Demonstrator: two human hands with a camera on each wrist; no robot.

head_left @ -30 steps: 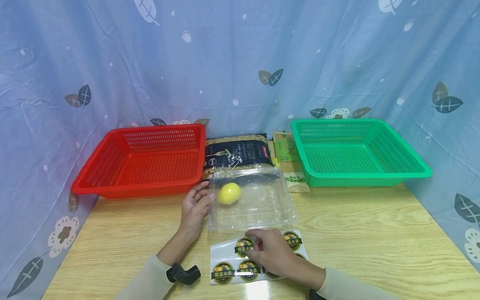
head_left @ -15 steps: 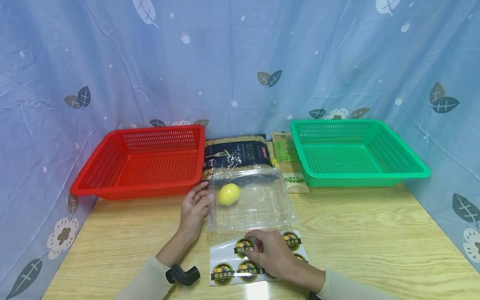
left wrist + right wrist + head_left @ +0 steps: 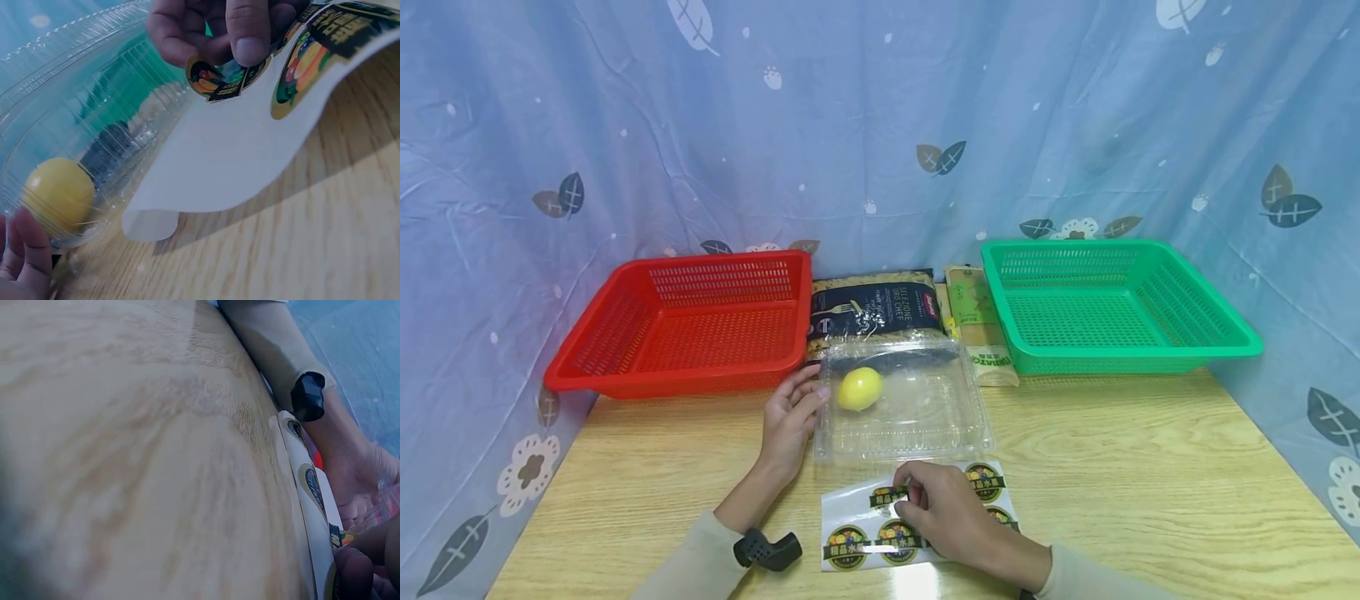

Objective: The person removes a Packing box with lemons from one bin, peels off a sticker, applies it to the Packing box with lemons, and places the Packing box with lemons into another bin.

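I am peeling a round sticker (image 3: 228,78) off the sticker sheet (image 3: 917,521) lying on the surface in front of the clear box (image 3: 904,400) with the lemon (image 3: 860,388). My right hand (image 3: 942,510) pinches its edge; my left hand (image 3: 790,418) rests relaxed against the box. Next, I judge, comes lifting it cleanly free.

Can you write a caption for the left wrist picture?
Right hand peels a fruit sticker off its sheet beside a clear box holding a lemon.
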